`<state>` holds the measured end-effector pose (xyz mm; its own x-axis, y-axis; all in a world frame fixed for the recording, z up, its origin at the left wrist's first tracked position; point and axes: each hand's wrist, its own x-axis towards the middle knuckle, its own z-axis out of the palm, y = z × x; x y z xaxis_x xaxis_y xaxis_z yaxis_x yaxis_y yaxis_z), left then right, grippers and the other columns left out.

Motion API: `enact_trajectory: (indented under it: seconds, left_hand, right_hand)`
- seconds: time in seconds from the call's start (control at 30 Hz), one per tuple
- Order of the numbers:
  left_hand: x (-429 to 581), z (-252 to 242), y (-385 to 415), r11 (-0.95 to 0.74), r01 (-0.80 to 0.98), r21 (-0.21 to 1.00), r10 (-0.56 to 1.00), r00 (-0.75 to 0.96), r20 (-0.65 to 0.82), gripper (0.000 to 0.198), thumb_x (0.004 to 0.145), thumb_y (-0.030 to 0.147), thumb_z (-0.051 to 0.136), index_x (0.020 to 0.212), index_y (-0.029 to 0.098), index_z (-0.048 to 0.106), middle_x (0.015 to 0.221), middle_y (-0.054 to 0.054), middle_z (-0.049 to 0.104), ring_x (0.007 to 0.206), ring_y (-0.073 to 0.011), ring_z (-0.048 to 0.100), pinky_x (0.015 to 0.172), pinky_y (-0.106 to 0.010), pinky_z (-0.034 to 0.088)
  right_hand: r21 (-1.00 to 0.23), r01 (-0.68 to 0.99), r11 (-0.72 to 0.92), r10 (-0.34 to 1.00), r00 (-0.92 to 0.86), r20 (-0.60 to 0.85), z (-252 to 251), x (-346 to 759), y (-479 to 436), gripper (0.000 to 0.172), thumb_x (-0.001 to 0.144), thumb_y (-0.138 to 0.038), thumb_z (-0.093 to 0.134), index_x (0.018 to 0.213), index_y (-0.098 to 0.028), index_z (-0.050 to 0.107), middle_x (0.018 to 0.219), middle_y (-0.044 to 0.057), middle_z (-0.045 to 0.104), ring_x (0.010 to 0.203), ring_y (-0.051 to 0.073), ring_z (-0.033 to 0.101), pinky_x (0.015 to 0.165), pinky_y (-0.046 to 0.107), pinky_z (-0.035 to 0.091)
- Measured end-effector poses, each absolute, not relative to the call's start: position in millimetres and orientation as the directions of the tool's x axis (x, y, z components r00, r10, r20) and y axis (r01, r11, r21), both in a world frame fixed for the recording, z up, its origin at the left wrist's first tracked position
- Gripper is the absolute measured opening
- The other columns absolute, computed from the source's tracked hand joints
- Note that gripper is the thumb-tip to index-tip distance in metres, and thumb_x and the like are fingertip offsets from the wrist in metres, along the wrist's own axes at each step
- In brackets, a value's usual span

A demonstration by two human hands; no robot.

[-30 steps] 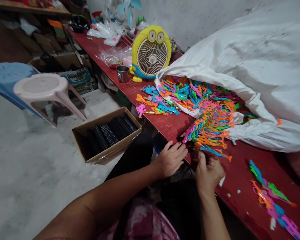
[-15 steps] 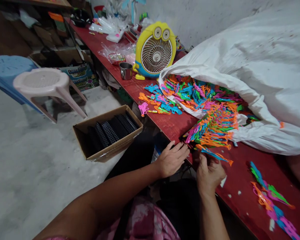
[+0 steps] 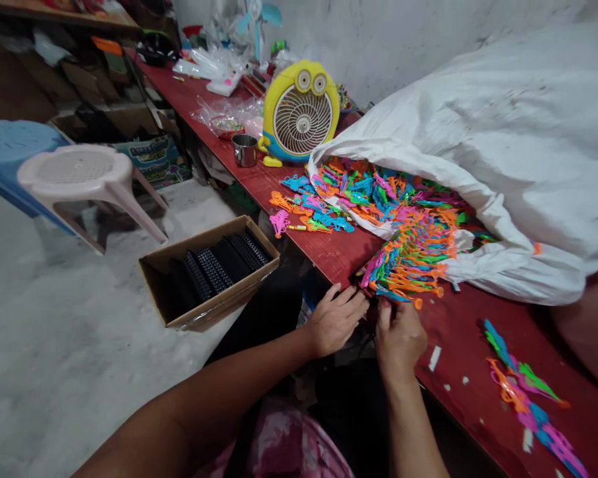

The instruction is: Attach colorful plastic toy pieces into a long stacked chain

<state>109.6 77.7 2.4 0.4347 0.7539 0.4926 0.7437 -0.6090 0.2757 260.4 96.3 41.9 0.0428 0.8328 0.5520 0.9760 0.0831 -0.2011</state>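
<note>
A dense row of small multicoloured plastic pieces lies near the edge of the red table, before the open mouth of a white sack. At its near end, my left hand lies palm-down, fingers nearly straight, gripping nothing visible. My right hand is curled just beside; I cannot tell whether its fingers hold a piece. Beyond stands a yellow fan; leftward, lower down, a carton.

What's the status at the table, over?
Left hand open at edge of red table. Right hand, curled, grip hidden, at near end of row of bright plastic pieces. White sack crowding row's far end.
</note>
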Motion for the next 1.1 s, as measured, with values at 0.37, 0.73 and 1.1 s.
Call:
enact_trajectory:
  seconds: [0.37,0.73,1.1]
  left_hand:
    - [112.1,65.9,67.5,-0.506,0.692,0.515,0.752,0.062,0.656,0.032,0.096,0.039,0.048,0.121,0.023,0.06,0.118,-0.007,0.063,0.11,-0.0218,0.054,0.099,-0.04,0.038]
    - [115.3,116.5,116.8,-0.662,0.668,0.339,0.723,0.452,0.522,0.015,0.094,0.028,0.054,0.098,0.018,0.064,0.093,-0.004,0.066,0.096,-0.0211,0.051,0.093,-0.043,0.029]
    - [130.9,132.9,128.4,-0.626,0.737,0.256,0.768,0.528,0.362,0.015,0.093,0.027,0.053,0.088,0.018,0.064,0.092,-0.004,0.066,0.094,-0.0227,0.051,0.091,-0.046,0.027]
  right_hand:
    - [-0.219,0.973,0.071,0.829,0.064,0.555,41.6,263.4,92.3,0.043,0.096,-0.046,0.039,0.082,-0.016,0.065,0.062,0.005,0.061,0.05,0.014,0.047,0.051,0.027,0.023]
    - [-0.154,0.984,-0.087,0.912,0.141,0.386,53.9,251.6,92.5,0.024,0.097,-0.027,0.045,0.089,-0.014,0.063,0.07,0.006,0.065,0.058,0.014,0.053,0.055,0.028,0.02]
    - [-0.221,0.961,-0.168,0.976,0.193,0.1,75.3,247.3,98.6,0.024,0.101,-0.026,0.039,0.1,-0.014,0.06,0.088,0.009,0.07,0.072,0.016,0.061,0.058,0.029,0.023]
